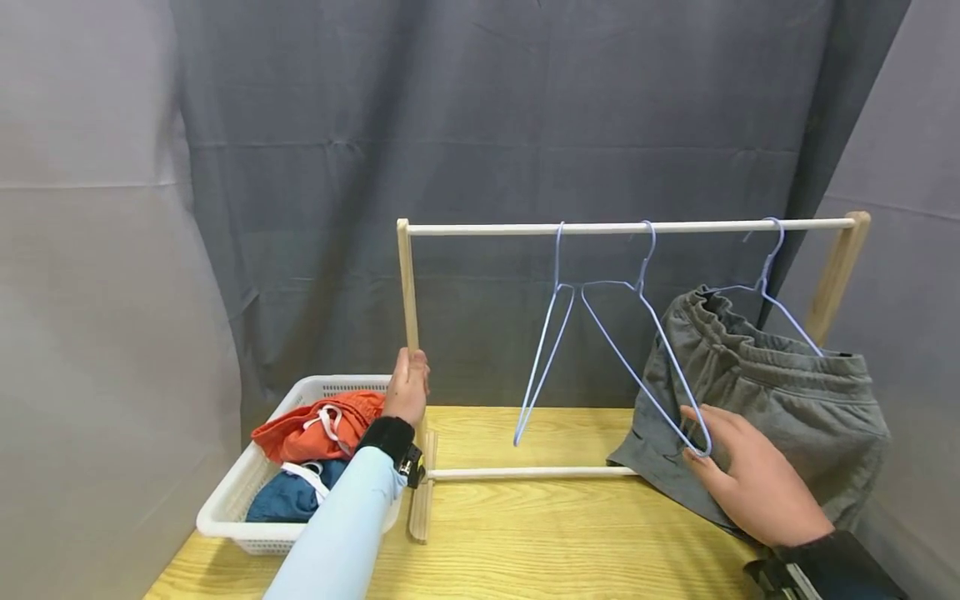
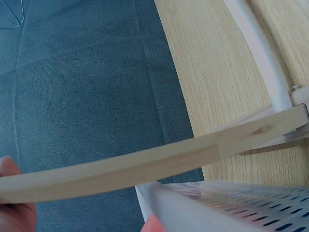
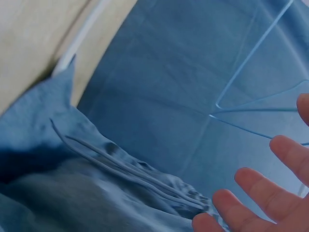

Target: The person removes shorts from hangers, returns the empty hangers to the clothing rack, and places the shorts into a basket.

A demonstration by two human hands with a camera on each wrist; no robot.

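Note:
My left hand (image 1: 407, 390) holds the left wooden post (image 1: 408, 292) of a clothes rack; in the left wrist view its fingers (image 2: 17, 220) wrap the post (image 2: 145, 166). A light purple wire hanger (image 1: 663, 335) hangs turned at an angle from the top rail. My right hand (image 1: 757, 479) is at this hanger's lower corner, with thumb and forefinger apart on either side. The right wrist view shows the fingers (image 3: 263, 193) spread and fairly straight. Behind that hand, grey drawstring shorts (image 1: 802, 417) hang on another hanger (image 1: 767, 279) at the rack's right end.
A third bare hanger (image 1: 557, 267) hangs left of the middle on the top rail (image 1: 480, 229). Left of the rack stands a white basket (image 1: 217, 508) with orange shorts (image 1: 311, 429) and a dark blue garment (image 1: 281, 498). The lower rail (image 1: 525, 473) runs close above the wooden table (image 1: 540, 533).

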